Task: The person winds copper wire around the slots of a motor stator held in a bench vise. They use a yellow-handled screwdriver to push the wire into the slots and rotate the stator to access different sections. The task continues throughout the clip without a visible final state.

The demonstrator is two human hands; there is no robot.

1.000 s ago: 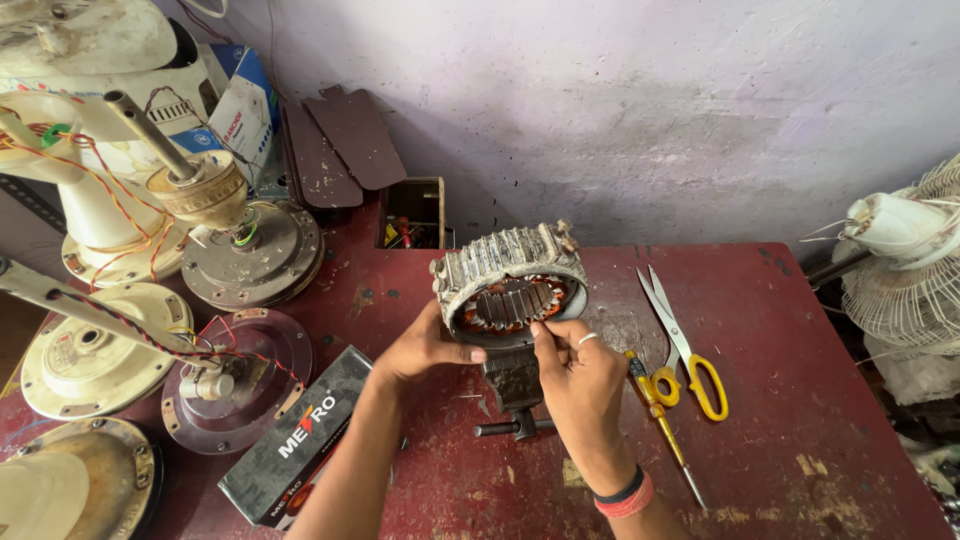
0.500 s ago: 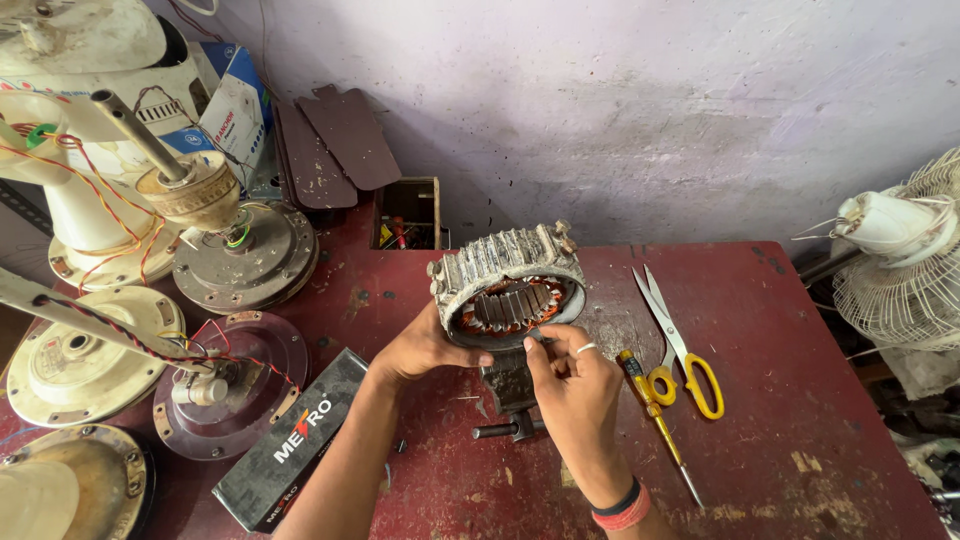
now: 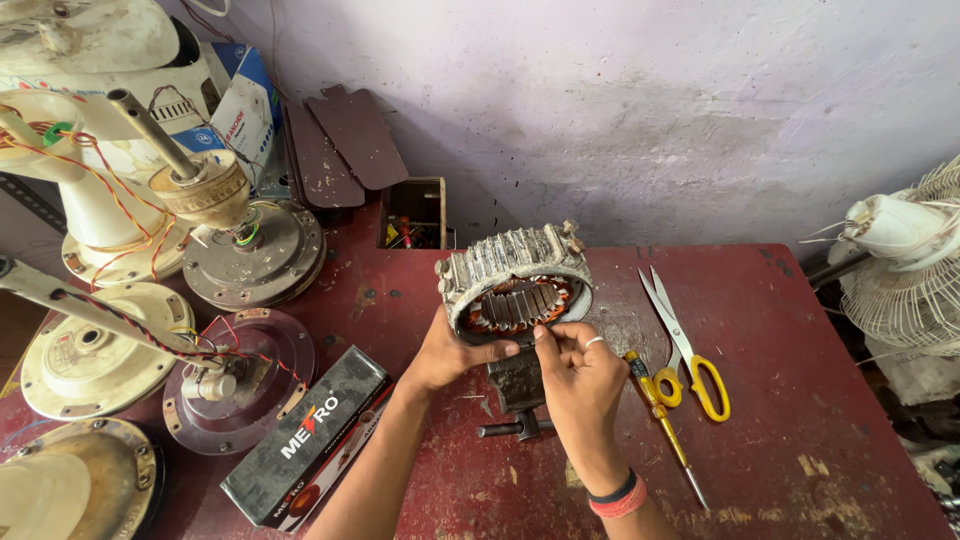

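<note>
The left hand (image 3: 445, 355) grips the lower rim of a round motor stator (image 3: 515, 285), with its thumb across the front edge. The stator stands tilted above a small dark vise (image 3: 518, 392) on the red desk (image 3: 800, 400). The right hand (image 3: 580, 380) is pinched closed at the stator's front edge; what it holds is too small to tell. Just to the right of this hand lie a yellow screwdriver (image 3: 660, 420) and yellow-handled scissors (image 3: 685, 345).

Soft even daylight, sharp, wide-angle edges

Both hands (image 3: 520, 365) raised, fingers curled
</note>
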